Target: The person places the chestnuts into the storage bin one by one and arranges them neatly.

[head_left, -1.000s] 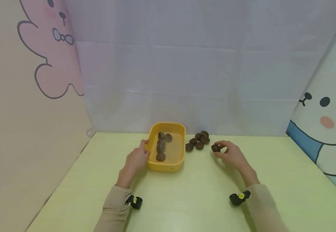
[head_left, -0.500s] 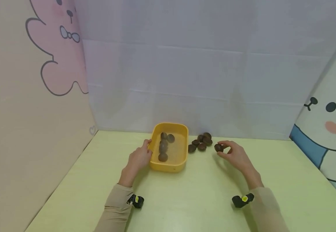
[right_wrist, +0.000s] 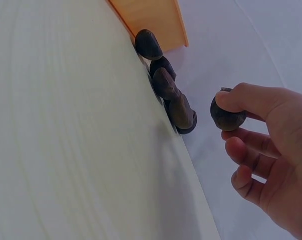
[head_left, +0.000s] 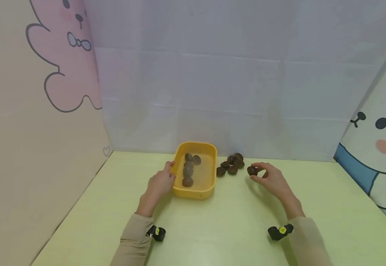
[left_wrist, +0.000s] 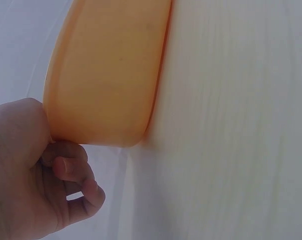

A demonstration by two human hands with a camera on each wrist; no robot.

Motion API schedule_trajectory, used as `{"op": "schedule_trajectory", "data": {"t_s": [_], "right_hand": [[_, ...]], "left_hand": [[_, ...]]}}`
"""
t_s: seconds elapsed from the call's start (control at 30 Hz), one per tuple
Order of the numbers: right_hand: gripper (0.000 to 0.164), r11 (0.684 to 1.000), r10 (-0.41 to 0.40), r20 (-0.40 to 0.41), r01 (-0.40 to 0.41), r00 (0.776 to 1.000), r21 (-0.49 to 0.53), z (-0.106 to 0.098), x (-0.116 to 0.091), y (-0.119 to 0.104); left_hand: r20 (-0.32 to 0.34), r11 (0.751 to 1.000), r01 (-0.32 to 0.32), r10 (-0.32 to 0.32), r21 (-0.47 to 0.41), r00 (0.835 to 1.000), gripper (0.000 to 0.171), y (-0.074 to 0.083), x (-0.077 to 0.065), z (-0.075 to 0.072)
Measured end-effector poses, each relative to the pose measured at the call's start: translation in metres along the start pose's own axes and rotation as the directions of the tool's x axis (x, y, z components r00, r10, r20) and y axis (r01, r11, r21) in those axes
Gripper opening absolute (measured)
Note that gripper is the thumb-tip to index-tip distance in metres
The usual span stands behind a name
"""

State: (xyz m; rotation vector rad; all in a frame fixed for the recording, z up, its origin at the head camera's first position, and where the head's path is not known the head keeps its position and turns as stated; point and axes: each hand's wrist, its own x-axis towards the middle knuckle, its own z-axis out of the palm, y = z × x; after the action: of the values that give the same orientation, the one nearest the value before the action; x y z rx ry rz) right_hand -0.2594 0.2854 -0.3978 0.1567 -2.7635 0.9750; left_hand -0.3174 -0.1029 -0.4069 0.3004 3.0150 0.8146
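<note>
In the head view, my left hand [head_left: 159,183] grips the left rim of a yellow plastic tray [head_left: 209,186]. The left wrist view has the thumb and bent index finger pinching that rim, the other fingers curled below it. Several dark brown, rounded pieces lie inside the tray, mostly in a row. My right hand [head_left: 273,180] pinches one dark brown water chestnut [right_wrist: 228,114] between thumb and fingertips, raised above the table. Its small stub shows in the right wrist view. Left of that hand, beside the tray, sits a loose pile of several similar water chestnuts [head_left: 232,169].
The pale yellow-green table [head_left: 213,229] extends in front of the tray and to both sides. Behind it hangs a white cloth [head_left: 193,92]. Cartoon-printed panels stand left and right. A black camera is strapped to each wrist.
The head view has shifted slightly. Both hands keep their holds, the left on the tray and the right on the water chestnut, with little visible movement. Tray and pile look the same.
</note>
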Motion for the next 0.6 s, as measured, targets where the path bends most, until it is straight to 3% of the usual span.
{"op": "schedule_trajectory", "data": {"t_s": [0.3, 0.6], "right_hand": [[0.046, 1.000, -0.006, 0.001, 0.006, 1.000, -0.006, 0.005, -0.001, 0.001], [0.046, 0.999, -0.017, -0.009, 0.017, 1.000, -0.027, 0.002, -0.002, -0.016]], "left_hand": [[-0.013, 0.999, -0.036, 0.036, -0.006, 0.999, 0.047, -0.002, -0.003, -0.002], [-0.018, 0.999, -0.044, 0.044, -0.023, 0.999, 0.048, -0.002, -0.007, -0.008]]}}
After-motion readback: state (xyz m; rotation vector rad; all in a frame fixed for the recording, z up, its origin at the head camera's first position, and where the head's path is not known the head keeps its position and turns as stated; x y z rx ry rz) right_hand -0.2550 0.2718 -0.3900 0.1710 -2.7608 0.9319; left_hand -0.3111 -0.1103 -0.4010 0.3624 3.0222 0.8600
